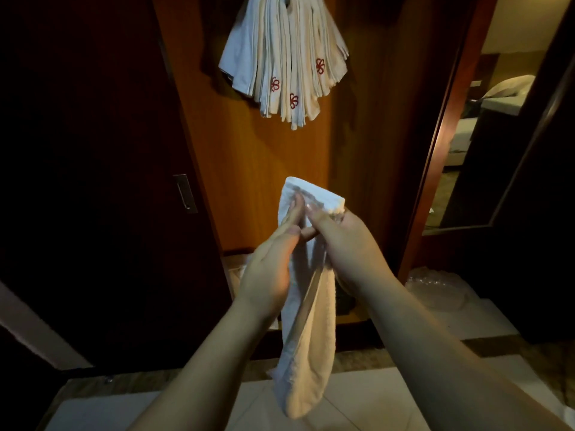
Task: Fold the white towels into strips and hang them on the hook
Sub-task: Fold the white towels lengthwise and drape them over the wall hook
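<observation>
Both bare forearms reach forward, and between them hangs a white terry towel folded into a long strip (306, 331), its looped end dangling below the grip. Above the grip, a fanned bunch of white folded towels with red flower emblems (284, 63) hangs against the orange wooden door panel (249, 169). Right hand (345, 244) curls round the strip's upper part; left hand (270, 259) presses it with straight fingers.
</observation>
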